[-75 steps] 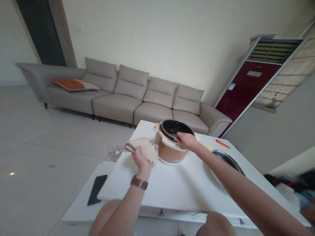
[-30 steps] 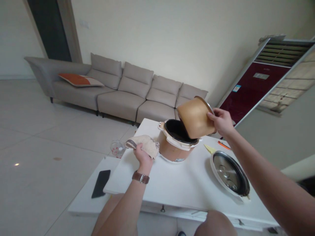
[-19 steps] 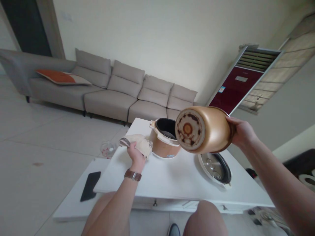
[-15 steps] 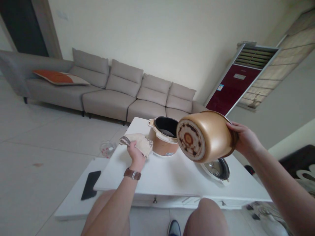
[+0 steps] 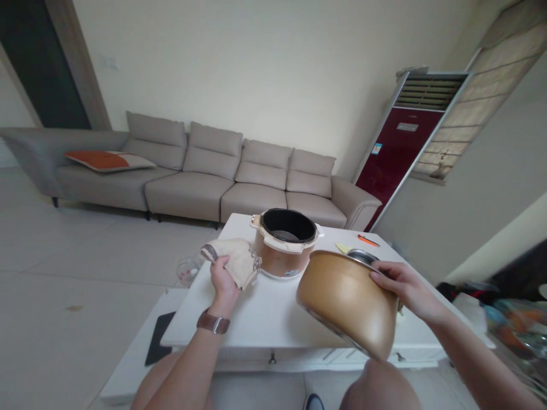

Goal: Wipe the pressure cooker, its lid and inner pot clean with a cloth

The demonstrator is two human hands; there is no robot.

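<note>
My right hand [image 5: 404, 285] grips the rim of a gold inner pot [image 5: 348, 302], which hangs tilted above the near right part of the white table [image 5: 256, 324]. The pot's outer side faces me and its bottom points down and toward me. A beige cloth [image 5: 235, 259] is in my closed left hand [image 5: 224, 279]. Just beyond the cloth stands the rice cooker body [image 5: 282, 259], its black inside open at the top. The lid that lay on the table is mostly hidden behind the pot.
An orange pen-like object [image 5: 368, 241] and a small yellow piece [image 5: 342, 248] lie at the table's far right. On a lower white surface at left rests a dark flat object [image 5: 160, 339]. A grey sofa [image 5: 188, 191] stands behind the table.
My right hand has lowered the pot and turned it, so the stained bottom no longer faces me. My left hand still holds the cloth, slightly lower. The head view has shifted.
</note>
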